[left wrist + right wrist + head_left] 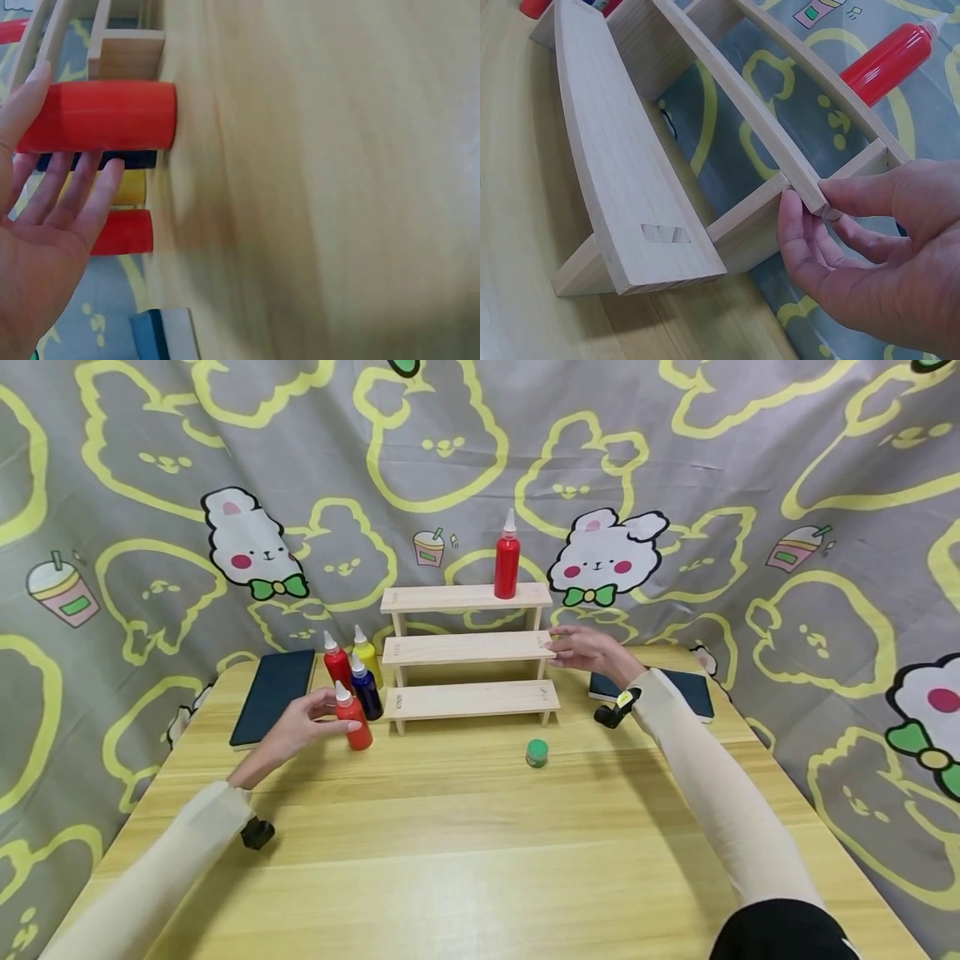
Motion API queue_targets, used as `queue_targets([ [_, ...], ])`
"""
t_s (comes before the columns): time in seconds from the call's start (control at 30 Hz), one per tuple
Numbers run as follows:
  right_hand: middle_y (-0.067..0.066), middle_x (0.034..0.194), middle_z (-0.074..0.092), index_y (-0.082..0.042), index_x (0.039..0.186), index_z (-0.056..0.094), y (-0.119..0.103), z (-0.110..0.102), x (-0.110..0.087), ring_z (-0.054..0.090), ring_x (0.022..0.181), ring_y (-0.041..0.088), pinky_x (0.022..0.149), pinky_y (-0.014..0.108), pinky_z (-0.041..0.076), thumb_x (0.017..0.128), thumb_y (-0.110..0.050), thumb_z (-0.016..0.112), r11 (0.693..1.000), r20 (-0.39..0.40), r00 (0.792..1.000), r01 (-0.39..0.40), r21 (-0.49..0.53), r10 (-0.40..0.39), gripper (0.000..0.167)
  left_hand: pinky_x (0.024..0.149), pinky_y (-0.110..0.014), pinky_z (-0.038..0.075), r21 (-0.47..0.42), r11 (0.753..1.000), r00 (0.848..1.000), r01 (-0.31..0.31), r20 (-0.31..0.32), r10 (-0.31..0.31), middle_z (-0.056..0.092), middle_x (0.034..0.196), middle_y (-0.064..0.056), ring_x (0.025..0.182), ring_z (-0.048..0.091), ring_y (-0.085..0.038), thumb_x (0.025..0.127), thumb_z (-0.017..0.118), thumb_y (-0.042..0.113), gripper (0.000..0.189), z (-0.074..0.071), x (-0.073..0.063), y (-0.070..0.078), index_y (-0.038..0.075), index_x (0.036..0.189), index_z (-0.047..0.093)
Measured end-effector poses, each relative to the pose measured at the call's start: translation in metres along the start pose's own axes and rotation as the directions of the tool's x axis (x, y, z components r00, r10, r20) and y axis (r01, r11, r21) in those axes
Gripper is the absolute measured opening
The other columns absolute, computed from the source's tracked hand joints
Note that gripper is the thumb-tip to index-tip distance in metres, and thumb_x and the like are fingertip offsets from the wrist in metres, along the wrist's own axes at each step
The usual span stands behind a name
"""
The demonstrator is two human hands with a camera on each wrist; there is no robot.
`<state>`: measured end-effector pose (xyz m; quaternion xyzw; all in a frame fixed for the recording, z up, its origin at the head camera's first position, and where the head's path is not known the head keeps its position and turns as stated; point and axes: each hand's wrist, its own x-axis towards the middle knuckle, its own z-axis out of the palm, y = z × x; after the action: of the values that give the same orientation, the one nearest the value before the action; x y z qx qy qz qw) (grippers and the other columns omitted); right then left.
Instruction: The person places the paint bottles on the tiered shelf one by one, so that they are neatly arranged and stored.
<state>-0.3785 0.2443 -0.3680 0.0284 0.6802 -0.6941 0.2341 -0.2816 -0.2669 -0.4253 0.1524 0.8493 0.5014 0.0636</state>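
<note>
My left hand (303, 722) is round an orange-red squeeze bottle (358, 735) with a white pointed nozzle, thumb on one side and fingers on the other. The left wrist view shows the thumb against the bottle's (112, 116) side, with some fingertips partly hidden by it. Right behind it stand a dark blue bottle (367, 695), a red bottle (336, 665) and a yellow bottle (367, 653). My right hand (588, 652) pinches the right end of the middle board of a three-tier wooden rack (465, 647); in the right wrist view, thumb and fingers (799, 232) hold the board's corner.
Another red bottle (507, 564) stands on the rack's top tier, toward the right. A small green-lidded jar (537, 752) sits in front of the rack. Dark flat books lie at the left (273, 693) and behind the right wrist (686, 692). A patterned curtain (450, 460) surrounds the table.
</note>
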Motion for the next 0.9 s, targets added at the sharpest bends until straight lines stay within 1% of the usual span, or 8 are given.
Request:
queue_targets([
  [0.17,0.007,0.106,0.057,0.001,0.165,0.017,-0.004,0.001,0.000,0.065,0.083,0.012,0.085,0.024,0.060,0.105,0.006,0.051,1.000,-0.008,1.000,-0.001,-0.013,0.001,0.068,0.090,-0.015,0.053,-0.026,1.000,0.999,-0.017,-0.039,0.016,0.064,0.133,-0.007,0.113,0.063,-0.003,0.095,0.080,0.019,0.056,0.004,-0.002,-0.002,0.001,0.141,0.054],
  [0.23,0.006,0.104,0.060,0.002,0.164,0.020,-0.006,0.001,0.000,0.066,0.082,0.012,0.084,0.024,0.060,0.105,0.006,0.053,0.999,-0.021,1.000,0.003,-0.036,-0.004,0.067,0.091,-0.014,0.053,-0.040,0.999,0.998,-0.024,-0.056,0.021,0.064,0.133,-0.008,0.114,0.064,-0.005,0.095,0.080,0.018,0.054,0.006,-0.002,-0.003,0.001,0.140,0.055],
  [0.3,0.005,0.102,0.061,0.002,0.163,0.022,-0.008,0.002,0.000,0.066,0.082,0.012,0.084,0.025,0.060,0.105,0.003,0.054,0.998,-0.037,0.999,-0.002,-0.062,-0.001,0.067,0.092,-0.013,0.052,-0.023,0.999,0.997,-0.030,-0.070,0.028,0.063,0.134,-0.012,0.118,0.065,-0.012,0.096,0.079,0.020,0.053,0.010,-0.003,-0.003,0.002,0.139,0.056],
  [0.47,0.002,0.100,0.062,0.003,0.163,0.023,-0.009,0.003,0.002,0.065,0.081,0.010,0.080,0.025,0.060,0.107,-0.003,0.056,0.995,-0.063,0.997,-0.038,-0.091,0.032,0.066,0.092,-0.011,0.051,0.042,0.999,0.994,-0.027,-0.103,0.031,0.064,0.136,-0.020,0.125,0.065,-0.037,0.097,0.078,0.027,0.053,0.018,-0.004,0.003,0.003,0.140,0.057],
  [0.53,0.001,0.098,0.062,0.004,0.163,0.022,-0.010,0.003,0.003,0.065,0.079,0.010,0.077,0.024,0.060,0.107,-0.003,0.056,0.994,-0.065,0.997,-0.038,-0.101,0.032,0.066,0.092,-0.012,0.051,0.050,0.998,0.993,-0.036,-0.111,0.041,0.064,0.136,-0.020,0.126,0.064,-0.040,0.097,0.078,0.029,0.054,0.019,-0.003,0.009,0.004,0.141,0.057],
  [0.6,0.001,0.096,0.063,0.005,0.163,0.022,-0.011,0.003,0.004,0.065,0.078,0.010,0.074,0.024,0.060,0.107,-0.002,0.055,0.994,-0.067,0.997,-0.032,-0.107,0.025,0.066,0.092,-0.014,0.052,0.047,0.998,0.992,-0.050,-0.114,0.055,0.064,0.137,-0.018,0.128,0.063,-0.039,0.098,0.077,0.031,0.056,0.019,-0.002,0.020,0.006,0.143,0.056],
  [0.77,0.001,0.093,0.063,0.004,0.162,0.023,-0.010,0.000,0.005,0.063,0.075,0.009,0.071,0.023,0.059,0.107,-0.002,0.054,0.996,-0.064,0.997,-0.035,-0.083,0.030,0.063,0.089,-0.016,0.054,0.031,0.995,0.987,-0.095,-0.128,0.098,0.065,0.137,-0.013,0.124,0.064,-0.029,0.098,0.076,0.034,0.057,0.015,0.006,0.050,0.011,0.146,0.056],
  [0.9,0.002,0.097,0.061,0.003,0.162,0.024,-0.009,0.000,0.006,0.062,0.076,0.009,0.073,0.023,0.059,0.107,-0.003,0.055,0.997,-0.053,0.998,-0.043,-0.062,0.040,0.063,0.086,-0.019,0.056,0.049,0.990,0.979,-0.131,-0.148,0.137,0.067,0.134,-0.010,0.116,0.066,-0.019,0.098,0.077,0.033,0.056,0.010,0.011,0.077,0.014,0.146,0.057],
])
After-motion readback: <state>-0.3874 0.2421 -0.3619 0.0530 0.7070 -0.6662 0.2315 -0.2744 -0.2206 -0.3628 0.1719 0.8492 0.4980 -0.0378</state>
